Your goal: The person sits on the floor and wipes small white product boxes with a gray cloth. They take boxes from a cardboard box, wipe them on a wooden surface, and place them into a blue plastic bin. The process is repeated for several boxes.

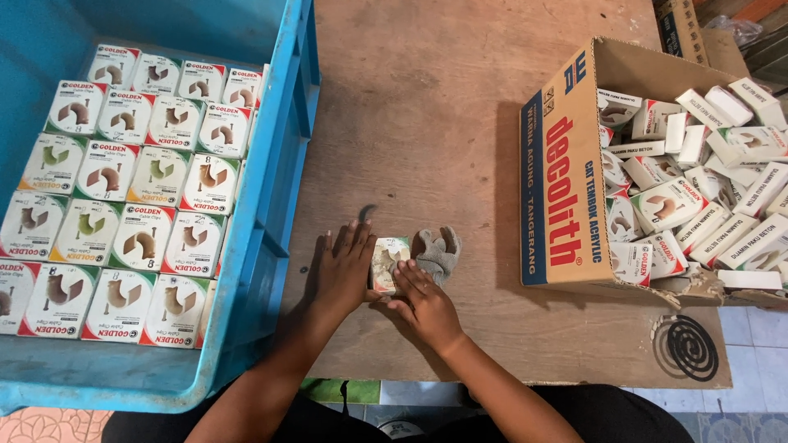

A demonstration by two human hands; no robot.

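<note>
We count two hands, left and right, on one small box. One grey glove lies beside it. One blue crate holds roughly twenty-one boxes in rows. One carton holds a loose heap, too jumbled to count. One coil.
</note>
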